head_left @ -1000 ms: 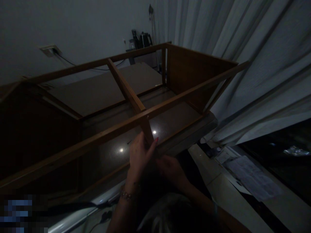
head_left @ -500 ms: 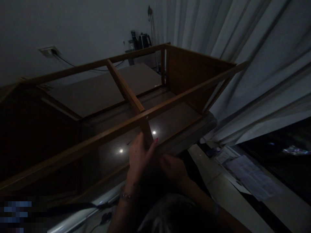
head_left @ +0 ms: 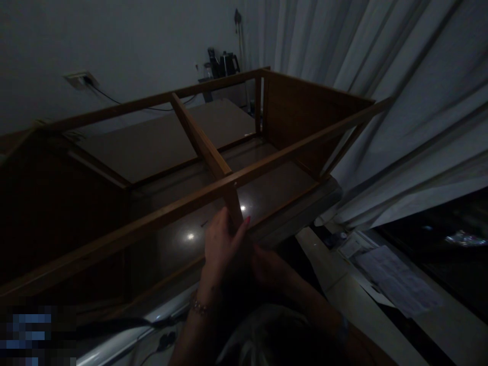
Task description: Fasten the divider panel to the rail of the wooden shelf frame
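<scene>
A wooden furniture frame (head_left: 179, 202) with long rails and solid end panels stands in front of me. My left hand (head_left: 220, 239) is wrapped round the lower part of its short middle upright (head_left: 233, 203), with the thumb on the near right side. Close by on the right, my right hand (head_left: 272, 267) is curled beside the frame's lower edge. It is in deep shadow, and what its fingers hold, if anything, is hidden. A crossbar (head_left: 202, 140) runs from the top of the upright to the far rail.
White curtains (head_left: 366, 76) hang at the right. Papers (head_left: 396, 277) lie on the floor below them. A kettle (head_left: 227, 63) stands behind the frame, and a cable (head_left: 114, 101) runs from a wall socket (head_left: 78, 80). A shiny metal tube (head_left: 125, 333) is at lower left.
The view has shifted slightly, so the frame sits a little further right. My left hand keeps its hold on the upright. The right hand stays low beside it, with its fingers slightly shifted.
</scene>
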A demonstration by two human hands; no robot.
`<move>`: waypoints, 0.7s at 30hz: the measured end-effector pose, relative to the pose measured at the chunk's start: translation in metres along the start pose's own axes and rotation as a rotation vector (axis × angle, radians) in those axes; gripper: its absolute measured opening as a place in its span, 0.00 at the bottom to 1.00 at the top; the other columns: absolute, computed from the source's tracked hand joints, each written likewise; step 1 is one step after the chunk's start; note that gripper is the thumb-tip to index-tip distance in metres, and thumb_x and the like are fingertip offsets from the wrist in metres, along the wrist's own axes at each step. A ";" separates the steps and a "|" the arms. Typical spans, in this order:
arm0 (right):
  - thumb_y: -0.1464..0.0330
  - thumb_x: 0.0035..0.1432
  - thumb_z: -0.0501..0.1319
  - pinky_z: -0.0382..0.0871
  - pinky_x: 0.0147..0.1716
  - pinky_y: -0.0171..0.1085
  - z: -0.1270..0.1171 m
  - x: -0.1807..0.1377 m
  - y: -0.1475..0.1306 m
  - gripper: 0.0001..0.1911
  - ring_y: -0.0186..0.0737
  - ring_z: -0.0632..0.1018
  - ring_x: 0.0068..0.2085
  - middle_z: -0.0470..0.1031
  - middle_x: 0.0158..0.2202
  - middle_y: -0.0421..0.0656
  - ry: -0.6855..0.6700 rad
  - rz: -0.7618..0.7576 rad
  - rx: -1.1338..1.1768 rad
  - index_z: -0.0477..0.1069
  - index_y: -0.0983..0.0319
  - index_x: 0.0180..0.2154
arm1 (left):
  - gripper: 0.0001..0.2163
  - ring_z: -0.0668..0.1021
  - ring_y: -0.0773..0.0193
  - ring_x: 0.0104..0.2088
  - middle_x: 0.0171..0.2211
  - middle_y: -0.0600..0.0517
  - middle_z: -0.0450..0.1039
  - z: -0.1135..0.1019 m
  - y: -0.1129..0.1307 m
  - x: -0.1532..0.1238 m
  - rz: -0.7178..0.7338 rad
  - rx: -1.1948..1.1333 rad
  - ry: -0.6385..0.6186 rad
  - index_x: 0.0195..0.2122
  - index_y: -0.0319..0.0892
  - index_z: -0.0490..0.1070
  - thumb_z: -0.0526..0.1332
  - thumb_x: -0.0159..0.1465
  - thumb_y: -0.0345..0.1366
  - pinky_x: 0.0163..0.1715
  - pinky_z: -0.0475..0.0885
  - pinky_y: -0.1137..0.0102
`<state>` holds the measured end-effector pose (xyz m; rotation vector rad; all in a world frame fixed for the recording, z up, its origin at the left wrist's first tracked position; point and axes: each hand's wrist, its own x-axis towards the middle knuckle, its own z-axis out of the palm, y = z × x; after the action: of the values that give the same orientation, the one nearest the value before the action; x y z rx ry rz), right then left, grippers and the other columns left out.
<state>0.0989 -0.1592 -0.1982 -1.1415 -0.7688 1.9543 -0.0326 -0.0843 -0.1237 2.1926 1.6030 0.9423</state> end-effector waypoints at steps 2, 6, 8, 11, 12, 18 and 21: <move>0.41 0.58 0.45 0.52 0.15 0.30 0.002 -0.001 -0.001 0.31 0.29 0.60 0.13 0.58 0.11 0.33 -0.030 0.006 0.062 0.64 0.60 0.23 | 0.16 0.75 0.61 0.32 0.32 0.50 0.72 0.000 0.000 0.000 0.002 0.002 0.000 0.38 0.43 0.67 0.55 0.63 0.51 0.32 0.68 0.69; 0.42 0.60 0.44 0.52 0.16 0.31 0.006 -0.005 -0.001 0.30 0.29 0.55 0.14 0.52 0.11 0.31 0.003 -0.050 0.035 0.62 0.59 0.23 | 0.17 0.76 0.60 0.33 0.33 0.50 0.73 0.000 0.000 0.000 -0.008 -0.004 0.000 0.39 0.42 0.67 0.54 0.63 0.52 0.32 0.69 0.68; 0.43 0.59 0.47 0.52 0.17 0.32 0.007 -0.007 -0.001 0.28 0.29 0.55 0.14 0.52 0.12 0.31 0.055 -0.095 0.002 0.62 0.59 0.23 | 0.17 0.76 0.59 0.34 0.34 0.49 0.73 0.001 0.000 0.000 -0.009 -0.011 0.001 0.40 0.42 0.67 0.55 0.62 0.52 0.33 0.70 0.67; 0.44 0.59 0.48 0.49 0.17 0.32 0.007 -0.007 -0.002 0.29 0.29 0.56 0.15 0.54 0.11 0.32 0.136 -0.147 -0.105 0.62 0.59 0.21 | 0.18 0.76 0.58 0.35 0.35 0.48 0.73 0.001 0.000 0.000 -0.006 -0.005 0.009 0.41 0.42 0.68 0.55 0.62 0.52 0.34 0.70 0.67; 0.44 0.59 0.48 0.49 0.17 0.32 0.007 -0.007 -0.004 0.29 0.30 0.57 0.15 0.56 0.11 0.33 0.184 -0.183 -0.196 0.62 0.59 0.20 | 0.18 0.76 0.58 0.35 0.35 0.48 0.73 0.001 0.000 0.000 -0.006 0.001 0.011 0.41 0.42 0.68 0.55 0.62 0.52 0.34 0.70 0.67; 0.60 0.64 0.50 0.53 0.26 0.36 0.006 -0.017 -0.020 0.21 0.34 0.69 0.21 0.71 0.19 0.42 0.537 -0.603 -1.255 0.68 0.60 0.23 | 0.16 0.76 0.59 0.34 0.34 0.49 0.73 0.001 0.000 0.001 0.006 0.023 0.014 0.38 0.43 0.67 0.54 0.63 0.52 0.32 0.69 0.67; 0.66 0.66 0.49 0.53 0.30 0.37 0.007 -0.020 -0.022 0.18 0.35 0.71 0.23 0.74 0.21 0.43 0.619 -0.705 -1.512 0.70 0.61 0.26 | 0.16 0.76 0.59 0.33 0.33 0.49 0.73 0.001 0.000 0.000 0.007 0.027 0.017 0.38 0.43 0.67 0.54 0.62 0.52 0.31 0.68 0.68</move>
<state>0.1061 -0.1645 -0.1684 -1.7279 -1.9788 0.1316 -0.0319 -0.0839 -0.1247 2.2159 1.6259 0.9491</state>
